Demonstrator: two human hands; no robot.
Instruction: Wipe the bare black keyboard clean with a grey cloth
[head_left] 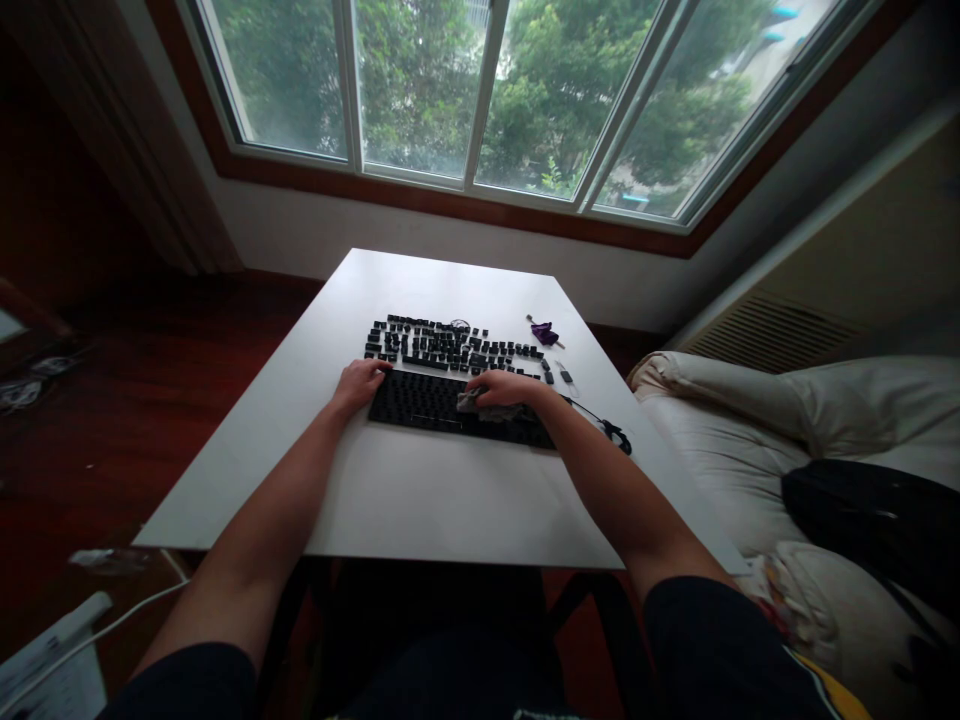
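A black keyboard base (420, 397) with its keycaps off lies on the white table (450, 500). My right hand (501, 388) is closed on a crumpled greyish cloth (469, 402), pressed against the keyboard right of its middle. At the keyboard's upper left corner rests my left hand (361, 384), its fingers reaching to the edge; whether they grip it is too small to tell. Loose black keycaps (427, 345) stand in rows just behind the keyboard. My right forearm and hand hide part of the keyboard's right end.
A purple cloth (544, 332) and a small brush-like stick (529, 318) lie at the back right. A coiled black cable (615, 435) sits by the table's right edge. Right of the table stands a pale sofa (705, 440) with a black bag (862, 520). Windows (420, 90) are behind.
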